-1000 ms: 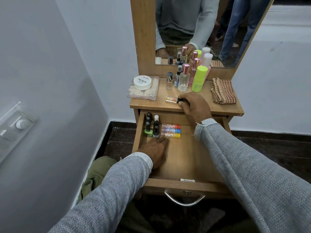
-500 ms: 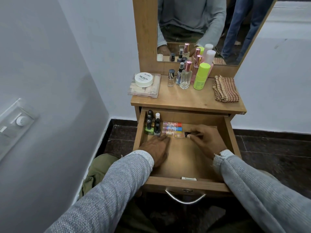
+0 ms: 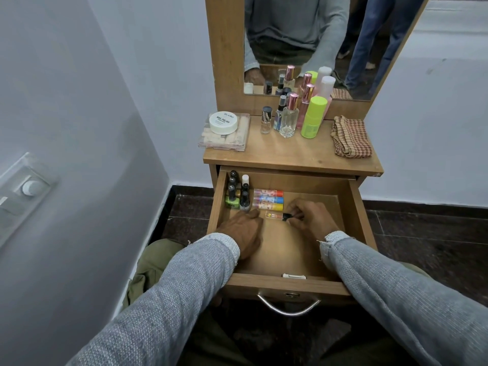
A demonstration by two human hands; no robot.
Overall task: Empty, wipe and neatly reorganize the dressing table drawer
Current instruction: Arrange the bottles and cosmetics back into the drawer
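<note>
wooden drawer (image 3: 353, 207) — right hand (image 3: 307, 216) pinches tube (image 3: 277, 215)

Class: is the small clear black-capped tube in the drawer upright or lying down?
Lying down: small clear black-capped tube lies flat on wooden drawer floor, beside right hand.

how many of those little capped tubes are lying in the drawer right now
4. Three lie stacked in a row at the drawer's back: red cap, blue cap, yellow cap. The fourth, black-capped, lies in front, pinched by the right hand.
</note>
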